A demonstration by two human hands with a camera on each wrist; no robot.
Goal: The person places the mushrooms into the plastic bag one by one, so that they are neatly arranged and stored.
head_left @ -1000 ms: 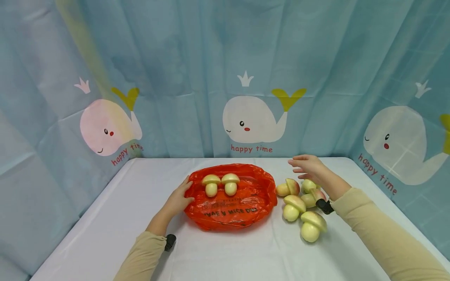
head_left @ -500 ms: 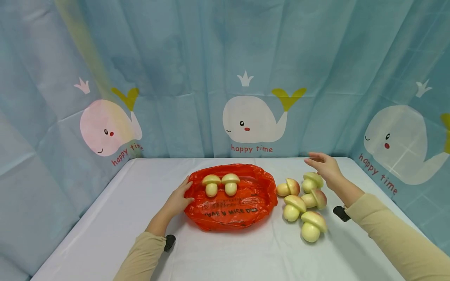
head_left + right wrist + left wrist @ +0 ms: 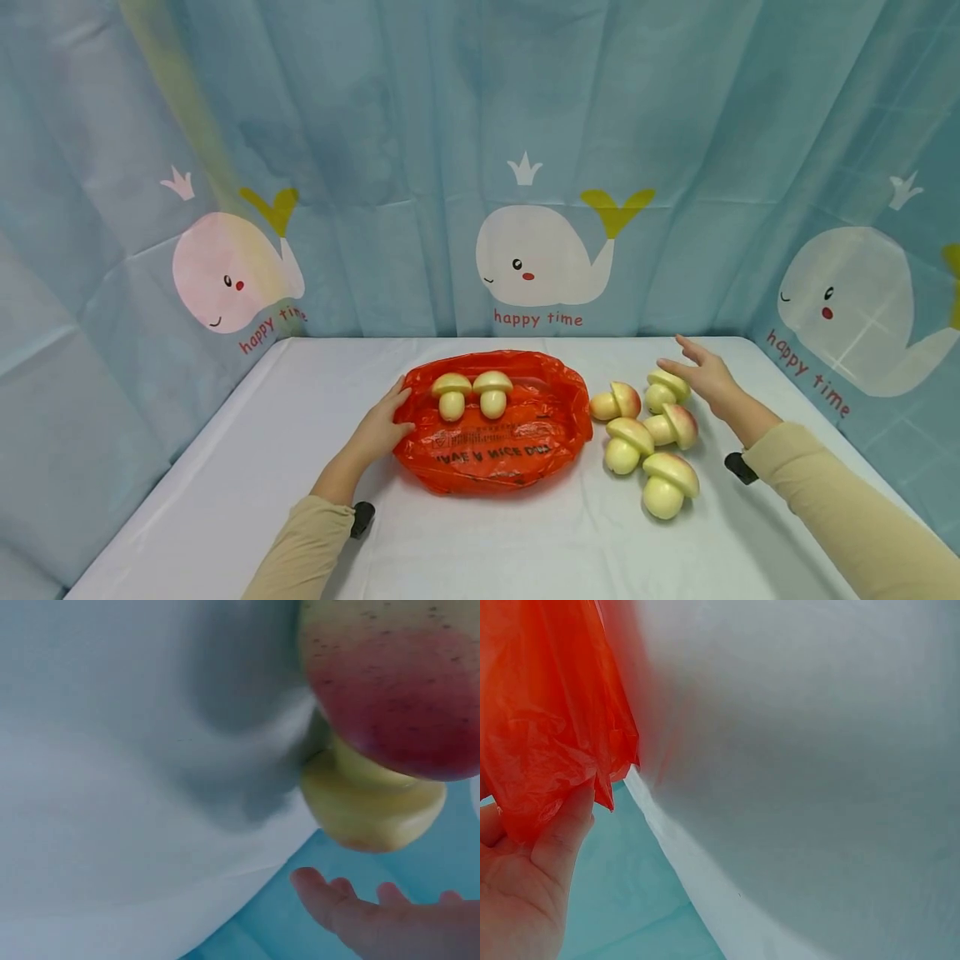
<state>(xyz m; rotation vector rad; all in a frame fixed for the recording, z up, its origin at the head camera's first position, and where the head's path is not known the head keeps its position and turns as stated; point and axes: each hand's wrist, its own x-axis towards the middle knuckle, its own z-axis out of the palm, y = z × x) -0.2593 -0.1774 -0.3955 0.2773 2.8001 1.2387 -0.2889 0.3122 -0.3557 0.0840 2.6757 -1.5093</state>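
A red plastic bag (image 3: 491, 479) lies spread in the middle of the table, with two toy mushrooms (image 3: 492, 393) side by side on it. My left hand (image 3: 380, 429) pinches the bag's left edge; the left wrist view shows thumb and fingers around the crinkled red plastic (image 3: 547, 727). To the right of the bag, several more pale mushrooms (image 3: 663, 485) with reddish caps lie in a loose group. My right hand (image 3: 708, 379) hovers by the farthest mushroom (image 3: 667, 387), fingers spread and holding nothing. In the right wrist view a yellowish mushroom (image 3: 371, 799) sits just beyond the fingers.
A white cloth (image 3: 225, 483) covers the table. Blue curtains (image 3: 420, 208) printed with whales stand along the back and both sides. A red-capped mushroom (image 3: 397, 690) fills the upper right of the right wrist view.
My right hand has moved right, away from the bag, then dipped slightly toward the farthest mushroom with its fingers spreading. The left hand and the bag stay put.
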